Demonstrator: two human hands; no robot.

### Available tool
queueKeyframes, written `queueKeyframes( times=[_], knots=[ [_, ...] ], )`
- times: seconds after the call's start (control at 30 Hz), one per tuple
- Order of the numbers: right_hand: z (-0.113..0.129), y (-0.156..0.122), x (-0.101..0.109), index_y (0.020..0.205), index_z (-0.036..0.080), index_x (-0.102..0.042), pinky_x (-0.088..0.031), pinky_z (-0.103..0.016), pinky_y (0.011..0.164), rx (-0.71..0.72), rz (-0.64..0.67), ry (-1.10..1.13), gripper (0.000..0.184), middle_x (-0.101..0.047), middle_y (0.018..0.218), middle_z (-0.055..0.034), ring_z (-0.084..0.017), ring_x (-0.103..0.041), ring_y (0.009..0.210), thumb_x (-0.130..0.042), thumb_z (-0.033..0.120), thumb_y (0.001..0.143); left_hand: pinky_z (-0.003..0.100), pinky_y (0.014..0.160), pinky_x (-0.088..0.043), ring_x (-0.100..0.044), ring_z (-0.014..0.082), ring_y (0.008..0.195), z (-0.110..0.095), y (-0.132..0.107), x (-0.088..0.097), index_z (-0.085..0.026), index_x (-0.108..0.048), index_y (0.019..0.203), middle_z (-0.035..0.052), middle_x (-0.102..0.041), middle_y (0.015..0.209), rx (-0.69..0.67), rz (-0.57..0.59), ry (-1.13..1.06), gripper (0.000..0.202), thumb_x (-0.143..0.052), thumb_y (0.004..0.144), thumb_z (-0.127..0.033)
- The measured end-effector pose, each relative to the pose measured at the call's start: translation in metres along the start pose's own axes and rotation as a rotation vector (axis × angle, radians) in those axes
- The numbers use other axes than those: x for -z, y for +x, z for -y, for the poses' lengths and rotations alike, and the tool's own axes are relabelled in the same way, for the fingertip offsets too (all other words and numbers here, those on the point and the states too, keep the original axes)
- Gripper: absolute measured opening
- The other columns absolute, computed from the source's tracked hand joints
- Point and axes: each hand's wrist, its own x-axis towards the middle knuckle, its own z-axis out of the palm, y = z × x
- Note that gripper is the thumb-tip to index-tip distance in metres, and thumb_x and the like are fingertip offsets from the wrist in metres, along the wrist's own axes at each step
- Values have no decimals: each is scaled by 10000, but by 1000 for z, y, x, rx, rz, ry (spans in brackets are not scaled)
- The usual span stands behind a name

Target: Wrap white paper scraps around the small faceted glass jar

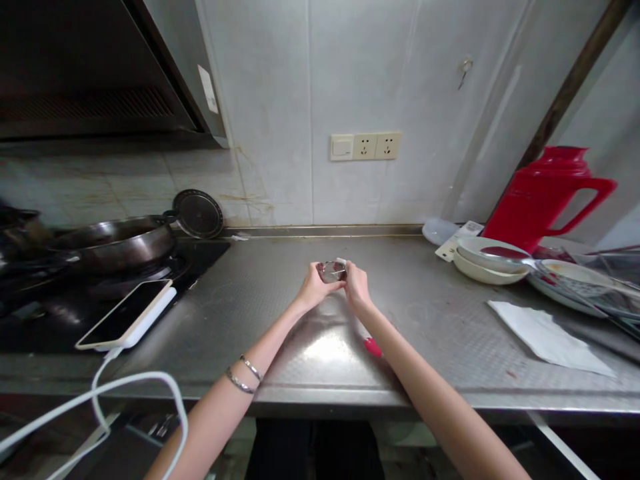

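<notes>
Both hands are together over the middle of the steel countertop [270,287]. Between them is a small round, shiny, see-through or metal object [331,271] with dark reddish patches; its kind is not clear. My left hand [315,287] has its fingers around the left side of this object. My right hand [356,283] closes on its right side, and a bit of white [341,261] shows by those fingertips. Beside my right forearm lies a red-ended thing [373,347], partly hidden by the arm.
On the left, a steel pan [120,243] sits on the black hob [40,327], near a phone [125,317] with a white cable. Stacked bowls [490,273], a red thermos jug [535,200] and a white paper sheet [550,337] are at right. Wall sockets [376,146] face me.
</notes>
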Motion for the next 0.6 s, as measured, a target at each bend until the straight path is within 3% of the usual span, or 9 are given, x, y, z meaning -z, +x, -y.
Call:
queueKeyframes(
  times=[0.1,0.17,0.3,0.4,0.6],
  knots=[
    [-2,-6,-4,776,165,-727,-448,-220,643,30,27,-11,261,-719,753,-1,-166,-622,759,-532,331,720,446,899,-465,-607,273,982,3,3,3,-123,-427,1072,153,-610,1048,32,-126,105,765,-851,505,-414],
    [-4,-7,-5,789,172,-728,-451,-218,689,43,22,2,262,-725,802,-1,-165,-623,818,-534,336,723,451,919,-456,-600,286,1013,4,2,2,-114,-429,1100,166,-604,1076,46,-131,79,806,-861,485,-402],
    [-4,4,-1,717,174,-699,-450,-213,624,12,-56,38,214,-709,717,14,-149,-616,727,-532,308,703,436,1005,-409,-557,284,1132,4,-2,-5,-128,-351,1288,160,-581,1189,59,40,-144,972,-871,484,-297],
    [0,16,6,682,178,-672,-449,-215,558,-28,-109,68,193,-689,641,23,-143,-606,635,-513,286,687,432,1034,-395,-563,266,1138,2,-5,-8,-148,-328,1356,144,-596,1201,69,169,-300,950,-834,559,-253],
    [6,16,5,680,155,-685,-468,-245,512,-98,-37,85,218,-692,608,-19,-155,-602,532,-505,278,671,443,979,-449,-627,262,1019,-2,-3,-9,-125,-470,1243,133,-640,1127,76,168,-358,907,-888,440,-184]
  ],
)
